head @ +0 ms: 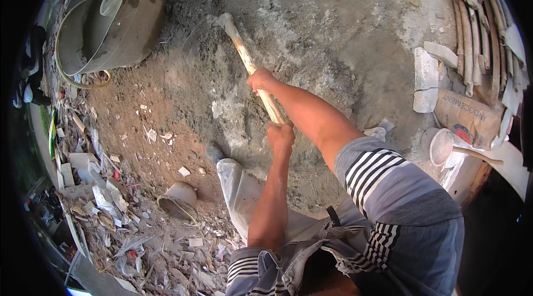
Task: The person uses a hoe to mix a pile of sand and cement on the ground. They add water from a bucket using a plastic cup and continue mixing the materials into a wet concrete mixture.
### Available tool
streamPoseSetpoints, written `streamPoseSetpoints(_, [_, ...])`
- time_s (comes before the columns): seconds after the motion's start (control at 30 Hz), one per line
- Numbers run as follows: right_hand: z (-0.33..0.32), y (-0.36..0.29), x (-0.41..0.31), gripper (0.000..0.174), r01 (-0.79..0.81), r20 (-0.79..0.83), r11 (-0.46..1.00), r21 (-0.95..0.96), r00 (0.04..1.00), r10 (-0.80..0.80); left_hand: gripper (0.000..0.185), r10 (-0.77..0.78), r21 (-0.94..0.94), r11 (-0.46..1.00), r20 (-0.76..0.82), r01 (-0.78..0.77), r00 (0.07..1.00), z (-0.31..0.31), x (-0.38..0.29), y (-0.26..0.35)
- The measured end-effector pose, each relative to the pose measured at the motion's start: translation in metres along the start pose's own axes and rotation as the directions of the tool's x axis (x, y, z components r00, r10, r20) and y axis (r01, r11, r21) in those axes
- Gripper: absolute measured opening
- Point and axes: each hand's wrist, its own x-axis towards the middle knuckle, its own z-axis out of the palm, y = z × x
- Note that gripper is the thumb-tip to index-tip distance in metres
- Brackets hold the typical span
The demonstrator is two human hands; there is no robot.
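My two hands grip the pale wooden handle (270,106) of a hoe. My right hand (261,79) is wrapped around the middle of the handle, and my left hand (280,138) closes on the end nearest my body. At the far end, the mud-coated hoe head (225,21) rests against damp grey mortar mix (316,62) spread over the ground. Its blade (200,35) blends into the mix, so its edge is hard to make out. My left boot (214,152) stands at the near side of the mix.
A large drum (137,25) of murky water, a plastic scoop in it, lies at upper left. A small bucket (179,200) sits tipped near rubble (104,196). On the right are broken blocks (426,79), a cement bag (468,117), a handled dipper (442,147) and stacked poles (474,37).
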Motion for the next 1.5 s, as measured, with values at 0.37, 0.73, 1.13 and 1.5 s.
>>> streamPoseSetpoints(0.37, [-0.054,0.21,-0.223,0.032,-0.201,0.011,0.938,0.281,0.978,0.207,0.044,-0.09,0.515,0.857,0.081,0.036,0.993,0.026,-0.24,-0.143])
streamPoseSetpoints(0.73, [-0.165,-0.071,0.052,0.024,0.357,-0.328,0.792,0.495,0.921,-0.21,0.041,0.44,0.617,0.646,0.178,-0.448,0.88,0.053,0.072,0.137])
streamPoseSetpoints(1.13, [-0.06,0.171,-0.148,0.031,-0.144,-0.104,0.809,0.57,0.964,0.245,0.045,-0.028,0.661,0.743,0.188,-0.105,0.982,-0.003,-0.15,-0.081])
streamPoseSetpoints(1.5, [-0.147,0.151,-0.137,0.017,0.162,-0.2,0.602,0.782,0.98,-0.004,0.036,0.229,0.711,0.582,0.322,-0.395,0.919,0.035,-0.12,-0.03])
